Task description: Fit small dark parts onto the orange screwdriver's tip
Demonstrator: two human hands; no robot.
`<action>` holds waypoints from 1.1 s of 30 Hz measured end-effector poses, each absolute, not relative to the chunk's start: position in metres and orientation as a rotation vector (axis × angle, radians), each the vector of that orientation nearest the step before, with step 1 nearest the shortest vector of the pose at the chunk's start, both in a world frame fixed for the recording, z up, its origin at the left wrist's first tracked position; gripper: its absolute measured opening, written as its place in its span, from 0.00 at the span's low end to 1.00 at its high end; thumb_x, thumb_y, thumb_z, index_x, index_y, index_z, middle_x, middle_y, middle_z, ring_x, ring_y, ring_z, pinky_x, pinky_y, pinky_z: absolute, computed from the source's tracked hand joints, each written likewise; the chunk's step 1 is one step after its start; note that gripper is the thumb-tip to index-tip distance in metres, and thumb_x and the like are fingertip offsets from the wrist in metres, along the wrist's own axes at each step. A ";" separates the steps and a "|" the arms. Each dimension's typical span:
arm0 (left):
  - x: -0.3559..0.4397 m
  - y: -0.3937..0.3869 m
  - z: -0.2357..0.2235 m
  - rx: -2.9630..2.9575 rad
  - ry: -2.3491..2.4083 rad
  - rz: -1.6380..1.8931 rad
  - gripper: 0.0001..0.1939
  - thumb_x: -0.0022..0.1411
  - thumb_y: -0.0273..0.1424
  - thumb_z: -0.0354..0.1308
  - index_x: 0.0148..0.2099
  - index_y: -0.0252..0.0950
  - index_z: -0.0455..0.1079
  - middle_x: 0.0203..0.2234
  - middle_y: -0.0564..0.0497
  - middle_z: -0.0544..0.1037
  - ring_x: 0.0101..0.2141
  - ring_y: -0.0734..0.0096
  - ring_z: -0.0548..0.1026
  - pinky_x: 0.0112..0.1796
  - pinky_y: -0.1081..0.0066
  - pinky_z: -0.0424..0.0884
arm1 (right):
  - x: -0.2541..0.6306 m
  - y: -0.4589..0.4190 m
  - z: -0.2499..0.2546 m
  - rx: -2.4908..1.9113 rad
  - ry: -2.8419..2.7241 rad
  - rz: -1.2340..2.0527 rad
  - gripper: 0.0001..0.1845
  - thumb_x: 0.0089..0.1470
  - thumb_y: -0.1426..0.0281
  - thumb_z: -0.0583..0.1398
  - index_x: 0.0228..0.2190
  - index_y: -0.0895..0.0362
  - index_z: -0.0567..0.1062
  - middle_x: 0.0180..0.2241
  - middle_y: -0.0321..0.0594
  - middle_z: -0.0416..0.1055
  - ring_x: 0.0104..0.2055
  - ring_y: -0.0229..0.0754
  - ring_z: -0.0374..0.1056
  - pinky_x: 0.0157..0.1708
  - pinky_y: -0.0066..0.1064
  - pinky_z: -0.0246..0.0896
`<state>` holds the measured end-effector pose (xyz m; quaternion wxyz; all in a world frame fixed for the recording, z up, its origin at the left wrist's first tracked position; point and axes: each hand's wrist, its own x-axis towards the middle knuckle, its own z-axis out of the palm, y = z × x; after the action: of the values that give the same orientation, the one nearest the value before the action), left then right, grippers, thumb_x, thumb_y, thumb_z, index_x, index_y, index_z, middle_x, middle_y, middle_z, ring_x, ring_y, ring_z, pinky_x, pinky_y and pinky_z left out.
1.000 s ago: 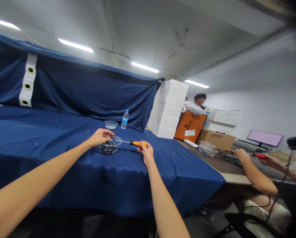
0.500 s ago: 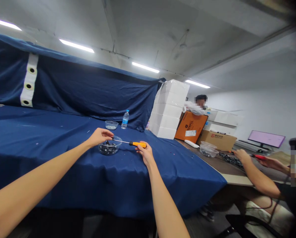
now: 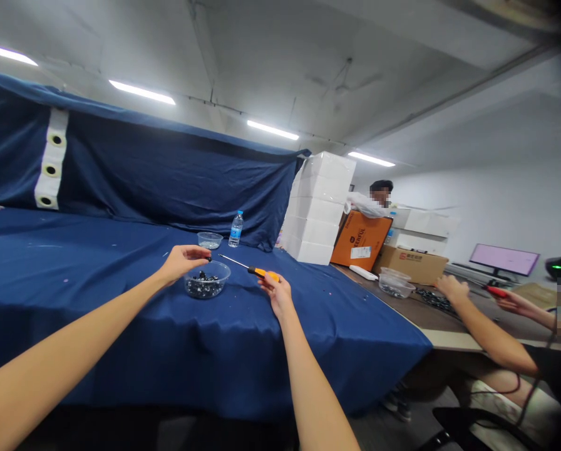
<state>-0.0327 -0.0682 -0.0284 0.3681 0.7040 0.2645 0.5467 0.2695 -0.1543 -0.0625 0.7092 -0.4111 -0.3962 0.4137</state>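
My left hand (image 3: 183, 261) hovers over a clear plastic bowl (image 3: 206, 279) of small dark parts, its thumb and fingers pinched on a tiny dark piece. My right hand (image 3: 277, 291) grips the orange handle of a screwdriver (image 3: 249, 269), whose thin shaft slants up and left toward the left fingertips without touching them. Both rest above a table draped in blue cloth (image 3: 97, 275).
A second clear bowl (image 3: 210, 240) and a water bottle (image 3: 236, 228) stand farther back. Stacked white boxes (image 3: 319, 207), an orange box (image 3: 361, 240) and a cardboard box sit to the right. A seated person's hands (image 3: 452, 289) work at the neighbouring desk; another person stands behind.
My left hand has lifted slightly off the bowl with a small piece pinched. The screwdriver tip has risen and drawn away from the bowl.
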 end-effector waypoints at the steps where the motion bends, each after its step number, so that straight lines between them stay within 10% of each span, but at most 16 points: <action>1: -0.032 -0.071 -0.028 1.799 0.672 1.423 0.10 0.61 0.32 0.70 0.43 0.31 0.77 0.40 0.47 0.84 0.44 0.61 0.82 0.53 0.51 0.74 | 0.270 -0.154 -0.062 -0.911 -0.870 0.920 0.11 0.65 0.67 0.63 0.47 0.60 0.75 0.41 0.40 0.76 0.36 0.39 0.75 0.35 0.33 0.75; 8: -0.024 -0.103 -0.027 1.646 0.622 1.624 0.23 0.43 0.41 0.78 0.38 0.32 0.80 0.35 0.42 0.85 0.41 0.53 0.82 0.55 0.51 0.74 | 0.269 -0.157 -0.061 -0.888 -0.831 0.925 0.11 0.65 0.67 0.63 0.47 0.60 0.75 0.41 0.40 0.75 0.37 0.39 0.75 0.35 0.33 0.75; 26: -0.075 -0.323 -0.100 1.105 0.659 1.318 0.12 0.48 0.37 0.78 0.32 0.35 0.84 0.41 0.43 0.85 0.31 0.71 0.82 0.35 0.79 0.78 | 0.188 -0.283 -0.083 -0.534 -0.622 0.692 0.20 0.49 0.56 0.72 0.35 0.55 0.74 0.27 0.33 0.79 0.26 0.35 0.75 0.29 0.25 0.71; 33: -0.091 -0.364 -0.130 0.895 0.794 1.302 0.19 0.42 0.44 0.79 0.31 0.36 0.84 0.24 0.46 0.84 0.20 0.74 0.79 0.23 0.81 0.75 | 0.141 -0.379 -0.118 -0.688 -0.654 0.829 0.17 0.52 0.60 0.71 0.36 0.57 0.73 0.27 0.40 0.79 0.24 0.39 0.75 0.26 0.28 0.70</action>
<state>-0.0908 -0.3637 -0.1303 0.6338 0.3915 0.3472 0.5696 0.1408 -0.3793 -0.1180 0.8080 -0.3216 -0.3058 0.3875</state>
